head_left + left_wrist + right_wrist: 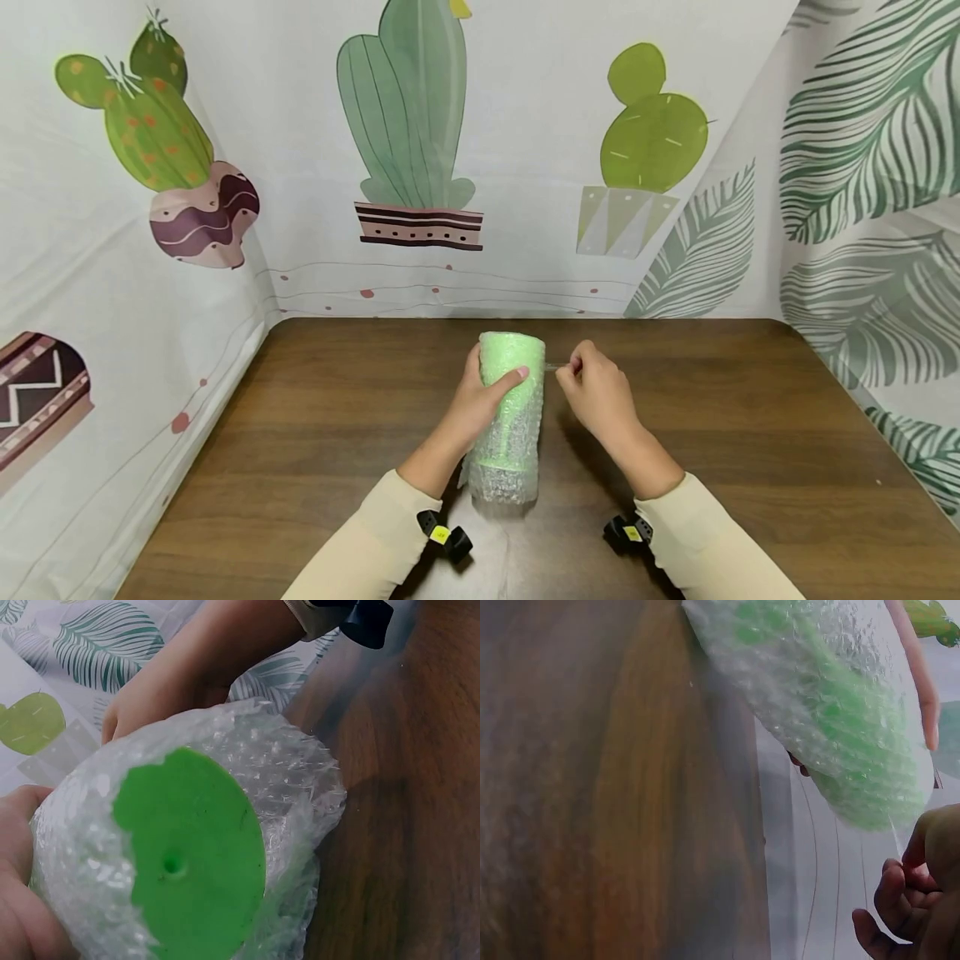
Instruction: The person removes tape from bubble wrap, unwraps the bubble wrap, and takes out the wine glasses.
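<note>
A green object [199, 851] with a flat round end and a small dimple is wrapped in bubble wrap [506, 483]. Its exact kind is hidden by the wrap. My left hand [480, 400] grips the bundle around its upper part, thumb across the front, and holds it tilted above the table. To the right of the bundle, my right hand [600, 392] pinches the end of a thin clear strip [895, 836], which looks like tape and stretches taut from the bundle's edge. The other fingers of that hand are curled.
The brown wooden table [337, 400] lies beneath both hands. Behind it and at the sides hangs a white cloth [525, 167] printed with cacti and leaves. Black cameras are strapped on the left wrist [444, 537] and right wrist [628, 533].
</note>
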`<state>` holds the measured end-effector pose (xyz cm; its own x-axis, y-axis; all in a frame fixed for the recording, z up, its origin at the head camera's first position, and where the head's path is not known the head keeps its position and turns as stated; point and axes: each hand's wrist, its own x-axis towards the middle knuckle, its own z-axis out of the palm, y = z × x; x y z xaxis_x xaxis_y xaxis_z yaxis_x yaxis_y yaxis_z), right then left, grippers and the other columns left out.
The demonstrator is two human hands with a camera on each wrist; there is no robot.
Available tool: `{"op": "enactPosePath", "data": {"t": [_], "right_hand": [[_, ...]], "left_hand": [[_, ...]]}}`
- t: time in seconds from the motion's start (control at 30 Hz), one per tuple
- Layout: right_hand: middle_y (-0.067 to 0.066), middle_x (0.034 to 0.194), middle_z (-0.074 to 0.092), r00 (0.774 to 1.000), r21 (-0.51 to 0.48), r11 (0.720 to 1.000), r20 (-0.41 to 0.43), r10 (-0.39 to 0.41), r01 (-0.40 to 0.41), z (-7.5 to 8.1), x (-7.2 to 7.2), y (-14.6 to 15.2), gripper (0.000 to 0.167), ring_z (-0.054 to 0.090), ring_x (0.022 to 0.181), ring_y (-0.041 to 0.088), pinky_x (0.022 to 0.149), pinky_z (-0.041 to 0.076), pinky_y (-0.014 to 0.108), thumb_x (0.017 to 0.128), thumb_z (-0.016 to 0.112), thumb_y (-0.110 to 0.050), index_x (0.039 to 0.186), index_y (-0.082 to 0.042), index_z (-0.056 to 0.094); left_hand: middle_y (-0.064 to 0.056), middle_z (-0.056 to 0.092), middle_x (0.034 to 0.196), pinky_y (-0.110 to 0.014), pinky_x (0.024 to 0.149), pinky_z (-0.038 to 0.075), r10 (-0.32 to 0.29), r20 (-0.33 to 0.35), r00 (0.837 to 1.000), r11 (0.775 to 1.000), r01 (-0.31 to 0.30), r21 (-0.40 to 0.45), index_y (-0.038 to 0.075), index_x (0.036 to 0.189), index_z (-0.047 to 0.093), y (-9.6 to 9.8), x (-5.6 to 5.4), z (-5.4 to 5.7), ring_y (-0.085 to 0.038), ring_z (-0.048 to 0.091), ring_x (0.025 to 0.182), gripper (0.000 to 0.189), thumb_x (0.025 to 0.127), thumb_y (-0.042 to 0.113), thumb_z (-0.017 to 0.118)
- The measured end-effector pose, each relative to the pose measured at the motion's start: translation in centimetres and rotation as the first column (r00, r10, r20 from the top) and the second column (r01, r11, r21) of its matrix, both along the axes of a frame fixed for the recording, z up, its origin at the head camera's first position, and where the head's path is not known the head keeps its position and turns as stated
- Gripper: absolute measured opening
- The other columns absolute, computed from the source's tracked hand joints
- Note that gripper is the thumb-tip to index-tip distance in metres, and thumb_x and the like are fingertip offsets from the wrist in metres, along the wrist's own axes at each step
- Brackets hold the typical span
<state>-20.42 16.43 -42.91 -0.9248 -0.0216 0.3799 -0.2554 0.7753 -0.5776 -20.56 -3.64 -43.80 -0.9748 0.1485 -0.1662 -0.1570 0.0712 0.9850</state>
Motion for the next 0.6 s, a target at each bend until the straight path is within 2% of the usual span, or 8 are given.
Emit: {"op": "enactPosePath", "data": {"t": [0.2,0.33,0.47,0.6], "right_hand": [[0.006,0.073,0.057,0.989,-0.178,0.983,0.133,0.067,-0.043,0.3,-0.3,0.4,0.004,0.055,0.066,0.017,0.061,0.044,0.029,0.093,0.053,-0.010,0.092,-0.007,0.052],[0.012,0.078,0.064,0.976,-0.249,0.967,0.196,0.097,-0.046,0.5,-0.5,0.5,0.004,0.061,0.067,0.016,0.066,0.047,0.029,0.096,0.052,-0.011,0.093,-0.008,0.052],[0.017,0.091,0.069,0.971,-0.283,0.958,0.212,0.112,-0.049,0.8,-0.6,0.7,0.006,0.063,0.071,0.017,0.067,0.048,0.029,0.098,0.051,-0.012,0.094,-0.007,0.053],[0.017,0.096,0.070,0.971,-0.311,0.948,0.204,0.127,-0.059,1.1,-0.7,1.0,0.008,0.065,0.075,0.026,0.069,0.050,0.027,0.099,0.050,-0.012,0.093,-0.008,0.053]], "left_hand": [[-0.018,0.047,0.143,-0.043,0.078,0.060,0.002,0.003,1.000,0.999,-0.002,0.040,0.032,0.161,0.009,-0.3,-0.3,0.0,-0.030,0.066,0.100,0.103,0.085,0.051,0.076],[-0.019,0.046,0.143,-0.042,0.078,0.060,0.012,-0.008,1.000,0.999,-0.012,0.038,0.031,0.161,0.011,-0.5,-0.5,0.0,-0.030,0.066,0.101,0.101,0.086,0.049,0.076],[-0.019,0.045,0.146,-0.042,0.081,0.059,0.041,-0.002,0.999,0.999,-0.041,0.019,0.033,0.160,0.013,-0.7,-0.7,0.0,-0.032,0.065,0.104,0.099,0.086,0.049,0.076],[-0.019,0.043,0.148,-0.043,0.082,0.059,0.058,0.012,0.998,0.998,-0.058,0.014,0.035,0.160,0.012,-1.1,-0.8,0.0,-0.034,0.064,0.105,0.099,0.086,0.050,0.075]]}}
